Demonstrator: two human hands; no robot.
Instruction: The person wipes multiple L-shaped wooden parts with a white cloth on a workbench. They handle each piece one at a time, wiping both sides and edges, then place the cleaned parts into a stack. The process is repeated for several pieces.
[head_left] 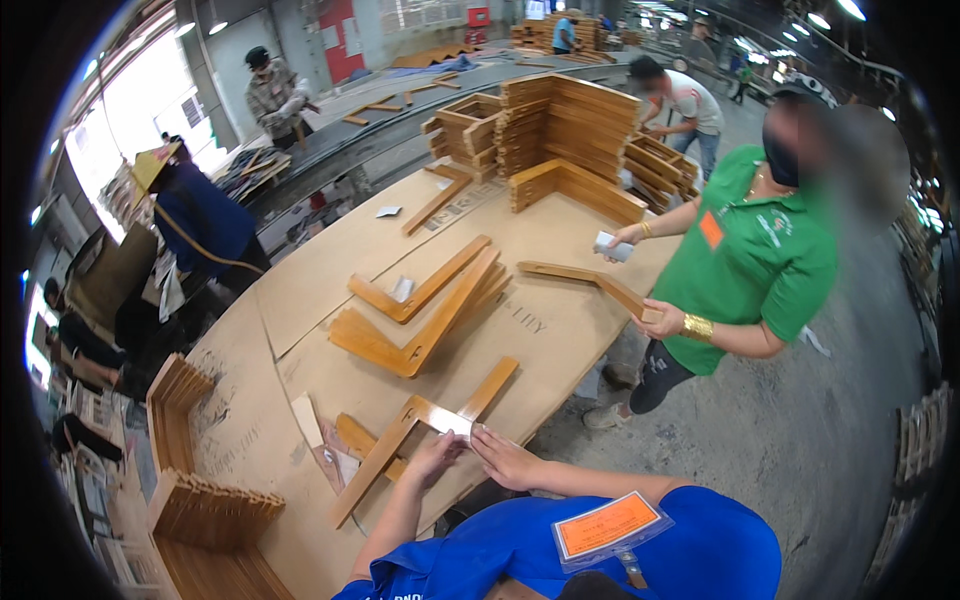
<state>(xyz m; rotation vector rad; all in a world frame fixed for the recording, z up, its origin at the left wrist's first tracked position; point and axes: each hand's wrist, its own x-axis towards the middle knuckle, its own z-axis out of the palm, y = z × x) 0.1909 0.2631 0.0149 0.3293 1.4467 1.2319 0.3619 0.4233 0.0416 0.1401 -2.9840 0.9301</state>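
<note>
On the near part of the table lies an angled brown wooden piece (385, 456), its corner pointing away from me. My left hand (437, 459) is closed at the end of its short arm, fingertips on the wood. Against the same end presses my right hand (508, 459), its fingers close together. A bright pale patch covers the short arm; I cannot tell whether it is glare or a sheet. Another wooden bar (491, 388) sticks out beyond that arm. A short rounded wooden part (358, 436) lies partly behind the long arm.
More angled pieces (415, 345) lie mid-table, near small pale sheets (402, 289). Stacks of wooden pieces stand at the near left (205, 515) and far side (570, 120). At right, a co-worker in green (755, 255) holds an angled piece (625, 293) and a grey-white pad (613, 247).
</note>
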